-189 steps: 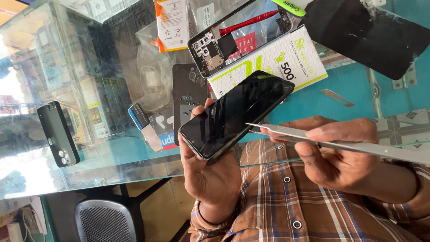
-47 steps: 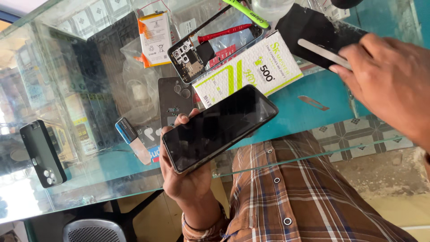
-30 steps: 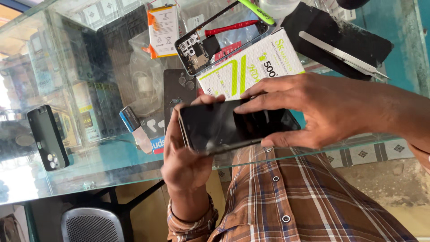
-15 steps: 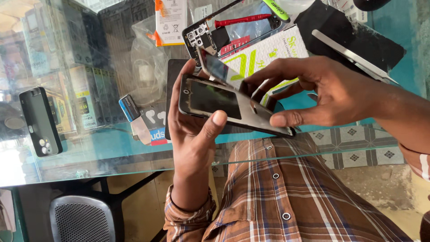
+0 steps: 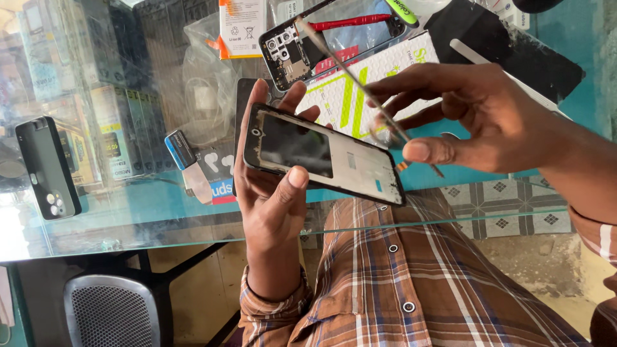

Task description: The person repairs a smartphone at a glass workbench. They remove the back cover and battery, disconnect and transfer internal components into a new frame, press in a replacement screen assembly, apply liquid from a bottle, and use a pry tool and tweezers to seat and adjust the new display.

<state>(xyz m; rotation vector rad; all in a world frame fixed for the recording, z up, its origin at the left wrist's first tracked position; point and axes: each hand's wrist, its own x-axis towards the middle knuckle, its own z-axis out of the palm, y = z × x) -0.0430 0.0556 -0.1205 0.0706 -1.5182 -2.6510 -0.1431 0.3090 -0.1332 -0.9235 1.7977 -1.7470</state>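
My left hand (image 5: 270, 205) grips a black phone frame (image 5: 328, 157) from below, thumb on its near edge, with the inner side facing up and the display off. In my right hand (image 5: 488, 119) is the thin display panel (image 5: 347, 71), pinched between thumb and fingers. The panel shows edge-on, tilted up and away from the frame. Both hands hover over a glass counter (image 5: 128, 218), above my plaid-shirted lap.
On the counter lie an opened phone body (image 5: 334, 35) with red parts, a white and green box (image 5: 360, 83), a black mat (image 5: 514, 45) with a flat metal tool (image 5: 475, 54), an orange and white packet (image 5: 241, 26) and a black phone (image 5: 48, 167) at left. A chair (image 5: 109, 311) stands below.
My right hand left the metal tool on the black mat, came to the phone and lifted the display panel off the frame. The frame now lies open in my left hand.
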